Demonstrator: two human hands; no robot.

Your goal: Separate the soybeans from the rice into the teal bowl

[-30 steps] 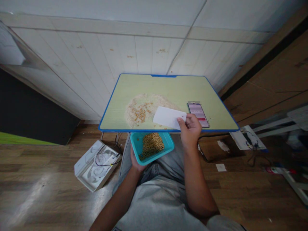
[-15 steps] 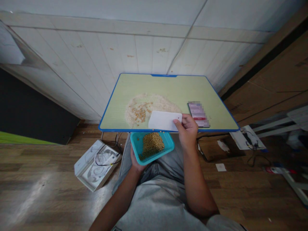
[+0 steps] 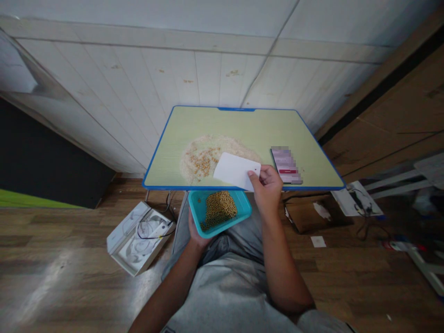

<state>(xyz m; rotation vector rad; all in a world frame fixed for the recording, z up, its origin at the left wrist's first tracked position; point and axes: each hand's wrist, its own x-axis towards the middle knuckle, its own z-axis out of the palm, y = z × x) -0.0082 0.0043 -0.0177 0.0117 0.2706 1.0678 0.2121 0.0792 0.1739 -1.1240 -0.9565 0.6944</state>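
My left hand (image 3: 197, 233) grips a turquoise plastic tray (image 3: 246, 206) from its left side, just below the table's front edge. Inside lie many yellow soybeans (image 3: 224, 203), with smaller green beans (image 3: 212, 222) toward the near left corner. Between thumb and fingers, my right hand (image 3: 268, 187) pinches a flat white scraper (image 3: 237, 170) by its right end, where a small hole shows. The scraper is tilted over the tabletop's front part. To its left, soybeans (image 3: 204, 162) lie scattered on a spread of rice (image 3: 236, 147).
The small table (image 3: 270, 127) has a pale green top and blue rim. A phone (image 3: 286, 165) lies at its right front. On the floor, an open white box (image 3: 138, 240) with cables stands left, and a cardboard box (image 3: 312, 212) right. A panelled wall (image 3: 208, 74) rises behind.
The scraper's far edge has risen and tilted, its right end dropping toward the table edge. My right hand shifted slightly left. Loose soybeans at the front edge are no longer visible; the tray stayed put.
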